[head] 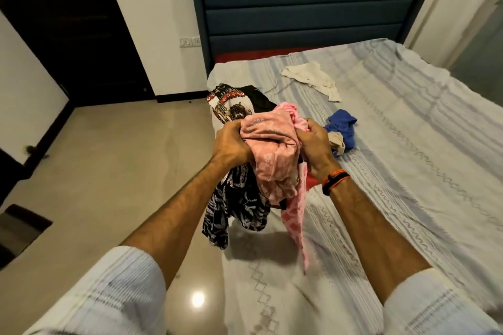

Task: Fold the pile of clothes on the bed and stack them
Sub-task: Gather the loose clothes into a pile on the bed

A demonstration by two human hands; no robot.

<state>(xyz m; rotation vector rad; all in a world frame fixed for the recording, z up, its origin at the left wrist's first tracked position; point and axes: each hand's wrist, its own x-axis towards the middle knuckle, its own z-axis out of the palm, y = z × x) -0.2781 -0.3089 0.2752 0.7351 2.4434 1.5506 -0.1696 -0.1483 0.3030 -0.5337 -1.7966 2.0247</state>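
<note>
A bundle of clothes hangs in the air above the bed's left edge. Its top is a pink patterned garment, and a dark floral garment dangles below on the left. My left hand grips the bundle's left side. My right hand grips its right side, a bracelet on that wrist. Behind the bundle lies a printed cloth with a black garment. A blue garment and a white garment lie loose on the bed.
The bed wears a pale striped sheet and has a dark blue headboard. Tiled floor lies left of the bed. A dark door stands at the far left.
</note>
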